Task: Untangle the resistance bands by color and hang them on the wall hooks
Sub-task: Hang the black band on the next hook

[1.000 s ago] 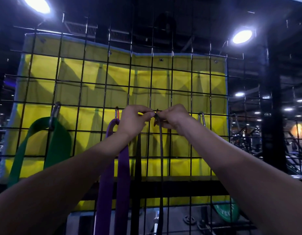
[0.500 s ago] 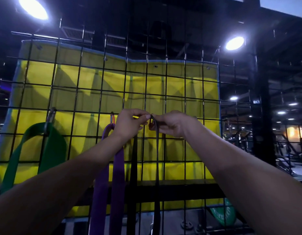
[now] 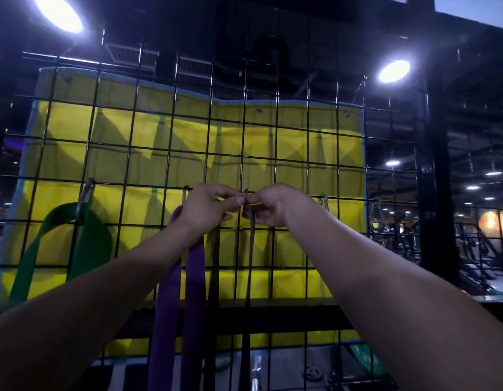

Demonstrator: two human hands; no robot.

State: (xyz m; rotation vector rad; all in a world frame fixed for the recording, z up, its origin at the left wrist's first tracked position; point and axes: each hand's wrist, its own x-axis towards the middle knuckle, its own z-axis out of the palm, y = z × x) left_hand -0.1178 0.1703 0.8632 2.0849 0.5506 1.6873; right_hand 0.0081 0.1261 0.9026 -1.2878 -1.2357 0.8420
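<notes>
A black wire grid wall [image 3: 292, 142] stands in front of me. A green band [image 3: 89, 244] hangs from a metal hook [image 3: 86, 193] at the left. A purple band [image 3: 188, 292] hangs from a second hook, half hidden by my left hand [image 3: 208, 210]. Between my hands a thin dark band [image 3: 251, 249] hangs straight down from a hook that my fingers hide. My left hand and my right hand [image 3: 272, 204] both pinch the top of this dark band at the grid. Another dark strip [image 3: 215, 277] hangs just left of it.
A bare metal hook [image 3: 323, 200] sits right of my right hand. A yellow tarp [image 3: 160, 131] hangs behind the grid. A black post [image 3: 433, 193] stands at the right, gym machines beyond it. A green weight plate [image 3: 363, 359] lies low behind the grid.
Both hands stay pinched together on the dark band's top. The view has tilted up slightly, so the hands sit a little lower in frame.
</notes>
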